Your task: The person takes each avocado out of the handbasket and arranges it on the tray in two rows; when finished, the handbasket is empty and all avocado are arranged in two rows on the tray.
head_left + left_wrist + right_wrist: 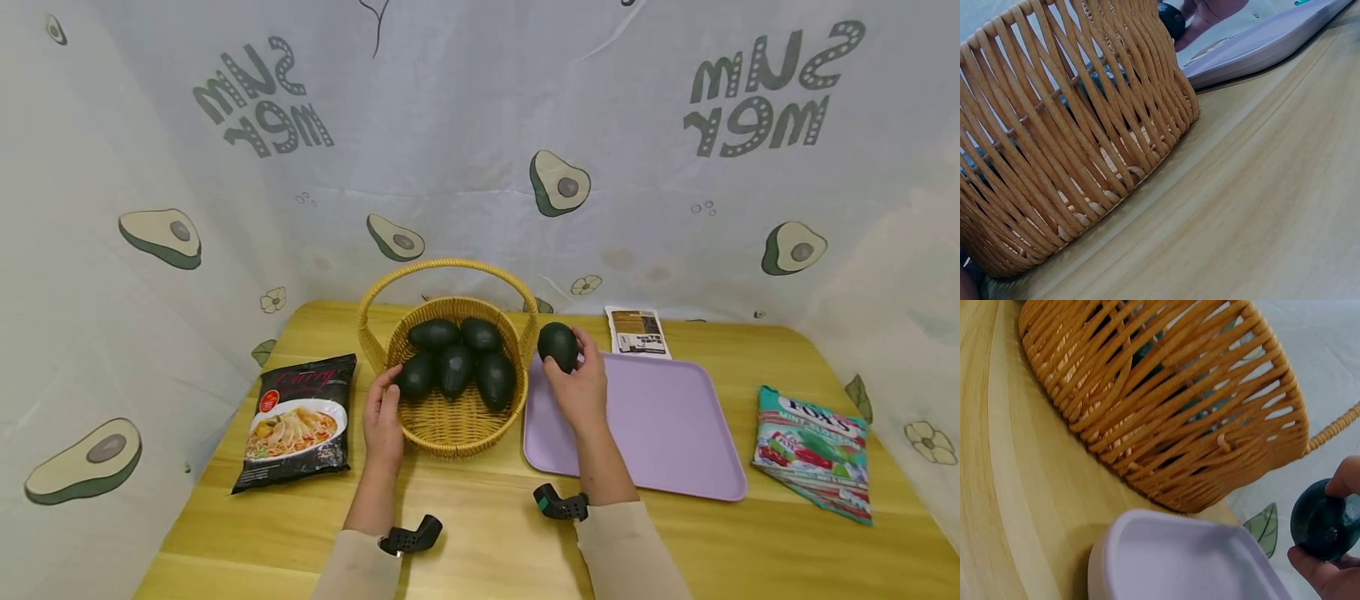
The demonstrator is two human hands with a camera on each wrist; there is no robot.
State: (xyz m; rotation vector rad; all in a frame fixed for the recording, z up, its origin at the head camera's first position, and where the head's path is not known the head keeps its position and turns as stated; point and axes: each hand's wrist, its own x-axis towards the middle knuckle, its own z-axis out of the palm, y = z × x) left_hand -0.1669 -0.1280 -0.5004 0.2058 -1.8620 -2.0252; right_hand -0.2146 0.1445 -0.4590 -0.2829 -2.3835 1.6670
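A dark green avocado [557, 347] is pinched between the thumb and fingers of my right hand [581, 383], raised above the lilac tray [660, 425]. The right wrist view shows the same avocado [1322, 519] with fingertips on two sides of it. My left hand [384, 421] holds the left side of the woven basket [450, 448] at its rim; its fingers are partly hidden there. Inside the basket lie several avocados [455, 369], grouped toward the back, with bare wicker in front of them. The left wrist view is mostly filled by the basket's side [1085, 125].
The basket's tall handle [450, 264] arches over it. A black noodle packet [300, 421] lies to the left, a Fox's sweets bag [813, 450] at the far right. Behind the tray lies a small white and brown packet [637, 332]. A printed curtain [480, 125] hangs behind the wooden table [480, 517].
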